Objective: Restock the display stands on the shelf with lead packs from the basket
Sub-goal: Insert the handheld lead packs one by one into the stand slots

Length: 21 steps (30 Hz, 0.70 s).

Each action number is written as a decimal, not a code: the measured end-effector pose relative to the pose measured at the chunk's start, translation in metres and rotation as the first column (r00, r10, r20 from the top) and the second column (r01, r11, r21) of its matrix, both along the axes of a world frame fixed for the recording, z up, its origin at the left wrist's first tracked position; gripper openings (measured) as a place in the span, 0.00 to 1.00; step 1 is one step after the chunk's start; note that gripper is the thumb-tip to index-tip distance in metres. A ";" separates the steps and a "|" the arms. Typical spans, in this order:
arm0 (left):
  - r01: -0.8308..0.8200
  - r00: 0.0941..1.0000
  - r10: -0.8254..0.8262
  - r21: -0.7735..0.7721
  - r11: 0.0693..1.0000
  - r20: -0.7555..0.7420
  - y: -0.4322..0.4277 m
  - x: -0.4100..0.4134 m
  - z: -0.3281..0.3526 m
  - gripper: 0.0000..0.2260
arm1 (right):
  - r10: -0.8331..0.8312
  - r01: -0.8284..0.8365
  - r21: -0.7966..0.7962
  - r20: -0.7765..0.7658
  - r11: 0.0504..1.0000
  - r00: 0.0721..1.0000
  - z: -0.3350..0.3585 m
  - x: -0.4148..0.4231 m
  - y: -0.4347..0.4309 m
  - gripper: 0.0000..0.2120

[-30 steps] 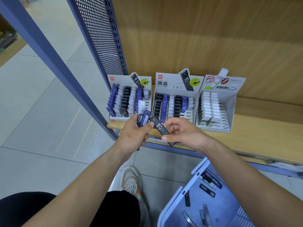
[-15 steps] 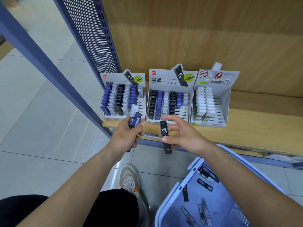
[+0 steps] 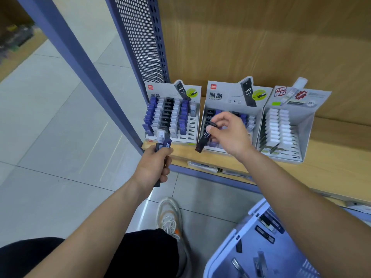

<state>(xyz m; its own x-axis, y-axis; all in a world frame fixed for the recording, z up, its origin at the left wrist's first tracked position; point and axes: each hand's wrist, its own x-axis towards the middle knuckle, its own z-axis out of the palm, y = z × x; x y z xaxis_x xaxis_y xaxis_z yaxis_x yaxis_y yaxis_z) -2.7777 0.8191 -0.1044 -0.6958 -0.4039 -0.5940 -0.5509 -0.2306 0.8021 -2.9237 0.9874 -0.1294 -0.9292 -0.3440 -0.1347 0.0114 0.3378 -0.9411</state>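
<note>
Three cardboard display stands sit on the wooden shelf (image 3: 331, 173): the left stand (image 3: 192, 135) with blue, white and black lead packs, the middle stand (image 3: 228, 97), and the right stand (image 3: 307, 125) with white packs. My right hand (image 3: 228, 133) pinches a black HB 0.7 lead pack (image 3: 203, 139) by its top, tilted, over the front of the middle stand. My left hand (image 3: 154, 167) grips a bundle of lead packs (image 3: 163, 140), white, blue and black, just before the left stand's front edge. The light blue basket (image 3: 224, 255) at bottom right holds several loose dark packs.
A blue perforated metal panel (image 3: 140, 37) and a slanted blue post (image 3: 66, 47) bound the shelf on the left. Wooden back wall behind the stands. Grey tiled floor below, with my shoe (image 3: 168, 217) and dark-clad knee near the basket. Bare shelf lies right of the stands.
My right hand has carried the black pack up from the shelf's front edge to over the middle stand. The left hand with its bundle stayed near the left stand.
</note>
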 end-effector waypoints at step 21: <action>-0.008 0.999 0.004 -0.072 0.997 -0.051 -0.019 0.000 -0.008 0.07 | 0.328 -0.184 0.405 -0.321 0.896 0.889 -0.021 -0.026 -0.045 0.05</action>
<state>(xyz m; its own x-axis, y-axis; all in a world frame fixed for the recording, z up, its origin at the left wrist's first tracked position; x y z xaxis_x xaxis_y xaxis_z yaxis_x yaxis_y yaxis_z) -2.7781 0.8001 -0.1126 -0.7217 -0.4487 -0.5271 -0.5078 -0.1742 0.8437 -2.9492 0.9421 -0.1502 -0.8190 -0.5721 0.0434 -0.4473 0.5892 -0.6729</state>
